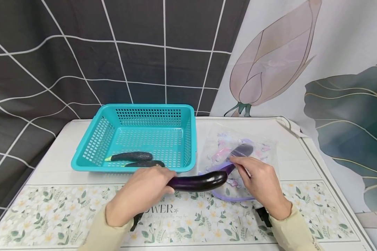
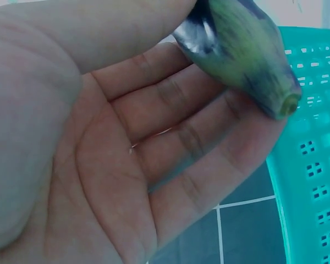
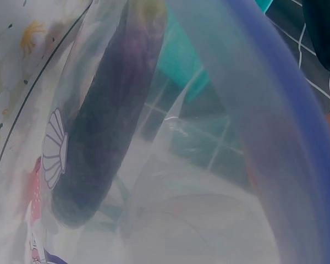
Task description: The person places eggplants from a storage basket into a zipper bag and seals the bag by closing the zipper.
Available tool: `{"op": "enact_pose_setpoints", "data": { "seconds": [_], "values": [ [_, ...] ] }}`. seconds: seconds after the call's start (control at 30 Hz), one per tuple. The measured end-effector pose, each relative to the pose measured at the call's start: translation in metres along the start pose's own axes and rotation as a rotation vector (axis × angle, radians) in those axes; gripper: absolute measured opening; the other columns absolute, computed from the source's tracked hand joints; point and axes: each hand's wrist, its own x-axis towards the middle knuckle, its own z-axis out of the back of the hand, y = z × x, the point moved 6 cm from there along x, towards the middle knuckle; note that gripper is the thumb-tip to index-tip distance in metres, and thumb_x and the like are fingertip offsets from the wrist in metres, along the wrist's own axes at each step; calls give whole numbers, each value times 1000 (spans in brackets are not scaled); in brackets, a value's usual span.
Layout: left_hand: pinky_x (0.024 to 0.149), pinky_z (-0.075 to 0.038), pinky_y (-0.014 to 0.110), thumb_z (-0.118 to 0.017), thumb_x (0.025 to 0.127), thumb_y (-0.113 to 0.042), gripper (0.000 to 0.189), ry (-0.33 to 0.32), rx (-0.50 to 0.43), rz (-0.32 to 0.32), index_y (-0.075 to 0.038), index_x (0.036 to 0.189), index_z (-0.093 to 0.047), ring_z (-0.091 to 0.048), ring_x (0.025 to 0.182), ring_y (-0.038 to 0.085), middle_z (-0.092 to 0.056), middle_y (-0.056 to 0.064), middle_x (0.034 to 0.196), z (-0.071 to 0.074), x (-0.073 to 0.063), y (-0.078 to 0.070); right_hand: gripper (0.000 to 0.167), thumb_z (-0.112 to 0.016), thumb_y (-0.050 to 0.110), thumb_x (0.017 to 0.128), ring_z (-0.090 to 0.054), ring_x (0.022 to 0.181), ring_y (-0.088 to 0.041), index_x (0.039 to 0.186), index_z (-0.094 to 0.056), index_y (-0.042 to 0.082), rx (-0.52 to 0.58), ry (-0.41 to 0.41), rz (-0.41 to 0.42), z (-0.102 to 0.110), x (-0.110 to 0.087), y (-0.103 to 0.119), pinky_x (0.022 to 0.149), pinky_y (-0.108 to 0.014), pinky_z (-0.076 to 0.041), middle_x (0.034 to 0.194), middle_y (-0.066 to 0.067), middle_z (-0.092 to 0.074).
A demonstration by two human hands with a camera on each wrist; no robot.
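My left hand (image 1: 150, 184) pinches a glossy dark purple eggplant (image 1: 201, 182) near its stem end, thumb on one side and fingers on the other. In the left wrist view, the greenish stem end (image 2: 247, 60) pokes out past the fingers. The eggplant's rounded end points right and overlaps the purple-edged mouth of a clear plastic bag (image 1: 213, 153). At that mouth, my right hand (image 1: 259, 177) pinches the bag's edge between thumb and fingers. A second eggplant (image 3: 107, 126) lies inside the bag, seen hazily through the plastic. Colourful printed figures decorate the bag.
A turquoise slotted basket (image 1: 191, 139) stands at the back left, holding two dark cucumbers (image 1: 132, 156) by its near wall. A floral mat (image 1: 66, 216) covers the front of the white table (image 1: 50, 164). Checked and flower-printed curtains (image 1: 144, 66) hang behind.
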Motion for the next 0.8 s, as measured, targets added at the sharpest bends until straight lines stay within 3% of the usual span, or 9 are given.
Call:
{"op": "enact_pose_setpoints", "data": {
  "seconds": [0.33,0.67,0.8],
  "values": [
    [67,-52,30,-79,86,-30,26,-5,-13,-12,-15,105,-73,-64,79,11,-72,-6,91,-7,0,-4,34,-79,-10,77,-74,92,-23,106,-77,7,1,0,6,1,0,0,76,-39,-58,102,-5,-76],
    [65,-51,29,-79,86,-30,20,-8,-10,-29,-15,97,-72,-62,73,11,-66,-9,80,-14,1,-8,34,-78,-9,77,-74,92,-22,107,-77,7,-7,5,1,1,0,1,75,-39,-58,102,-5,-76],
    [62,-50,29,-79,85,-29,20,-11,-5,-42,-14,96,-72,-63,72,12,-69,-6,83,-15,2,-10,34,-78,-9,77,-74,92,-22,107,-77,7,-9,10,-3,1,0,0,75,-38,-58,102,-5,-76]
  ]
}}
